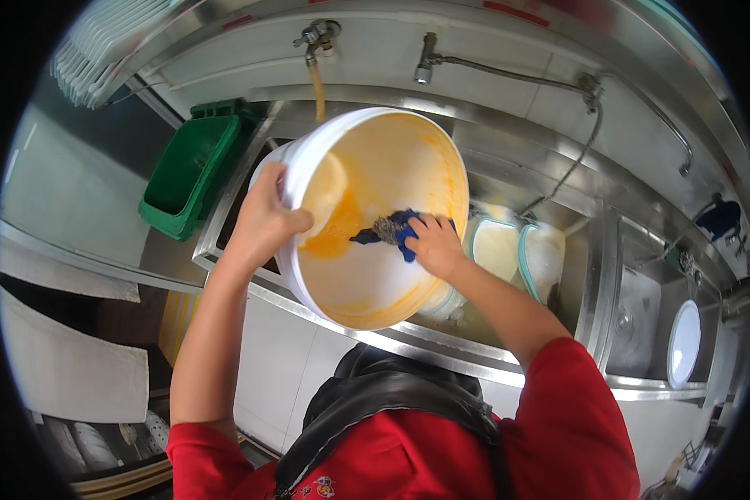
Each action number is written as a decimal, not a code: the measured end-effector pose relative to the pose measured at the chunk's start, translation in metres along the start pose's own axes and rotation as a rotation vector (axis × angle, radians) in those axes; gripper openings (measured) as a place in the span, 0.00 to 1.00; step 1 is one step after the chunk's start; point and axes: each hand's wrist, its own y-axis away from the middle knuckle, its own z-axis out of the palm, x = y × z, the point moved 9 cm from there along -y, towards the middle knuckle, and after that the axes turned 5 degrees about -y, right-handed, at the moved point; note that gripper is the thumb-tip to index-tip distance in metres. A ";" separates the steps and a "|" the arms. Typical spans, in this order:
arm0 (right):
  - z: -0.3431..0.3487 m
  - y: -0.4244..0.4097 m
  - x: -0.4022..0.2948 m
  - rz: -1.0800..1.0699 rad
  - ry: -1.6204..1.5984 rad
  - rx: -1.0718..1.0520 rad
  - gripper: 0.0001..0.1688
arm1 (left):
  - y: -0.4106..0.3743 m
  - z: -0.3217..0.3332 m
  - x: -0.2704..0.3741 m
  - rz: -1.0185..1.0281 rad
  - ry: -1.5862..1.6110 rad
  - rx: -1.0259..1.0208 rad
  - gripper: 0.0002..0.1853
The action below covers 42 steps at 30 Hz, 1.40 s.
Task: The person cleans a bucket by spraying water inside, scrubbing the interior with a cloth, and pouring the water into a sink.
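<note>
A large white plastic bucket (375,156) is tilted over the sink's front edge, its mouth facing me. Orange residue streaks its inner wall and bottom. My left hand (269,215) grips the rim on the left, thumb inside. Inside the bucket, my right hand (434,244) presses a dark blue cloth (406,234) together with a steel wool scourer (387,230) against the wall. Part of the cloth is hidden under my fingers. Behind my right forearm, white containers with teal rims (497,240) sit in cloudy water in the sink basin (572,275).
A green waste bin (190,162) stands open at the left. Above the sink are a tap with a hose (319,47) and another tap with a flexible metal hose (425,62). The right basin (637,319) has a white oval plate or lid (684,344) leaning at its side.
</note>
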 end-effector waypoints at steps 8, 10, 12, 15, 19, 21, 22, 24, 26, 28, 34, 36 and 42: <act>0.023 0.018 -0.032 0.202 -0.228 -0.063 0.15 | -0.023 0.009 0.035 0.203 -0.224 0.155 0.42; 0.026 0.024 -0.025 0.233 -0.213 -0.040 0.15 | 0.001 0.011 0.016 0.271 -0.116 0.245 0.44; 0.025 0.025 -0.023 0.262 -0.213 -0.031 0.14 | 0.050 0.020 -0.033 0.291 0.034 0.357 0.48; 0.029 0.019 -0.038 0.235 -0.206 0.037 0.11 | 0.157 0.055 -0.114 -0.037 -0.075 0.451 0.51; 0.040 0.017 -0.043 0.237 -0.170 0.025 0.11 | 0.165 0.072 -0.129 -0.134 0.092 0.514 0.41; 0.035 0.014 -0.046 0.244 -0.207 0.000 0.12 | 0.140 0.056 -0.109 -0.027 -0.128 0.486 0.38; 0.037 0.011 -0.047 0.262 -0.256 -0.022 0.13 | 0.125 0.047 -0.095 0.023 -0.167 0.466 0.38; 0.039 0.007 -0.060 0.280 -0.343 -0.084 0.14 | 0.090 0.030 -0.061 -0.020 -0.236 0.369 0.38; 0.042 0.003 -0.079 0.264 -0.435 -0.063 0.16 | 0.058 0.018 -0.031 0.000 -0.283 0.259 0.40; 0.040 0.004 -0.079 0.290 -0.429 0.015 0.16 | 0.030 0.021 -0.005 -0.016 -0.285 0.150 0.40; 0.045 0.007 -0.084 0.284 -0.421 -0.072 0.13 | 0.120 0.016 -0.072 0.013 -0.255 0.613 0.44; 0.050 0.006 -0.095 0.264 -0.400 -0.089 0.13 | 0.156 0.028 -0.110 -0.145 -0.113 0.674 0.43; 0.051 -0.002 -0.116 0.232 -0.399 -0.252 0.14 | 0.118 0.005 -0.121 -0.097 -0.170 0.461 0.41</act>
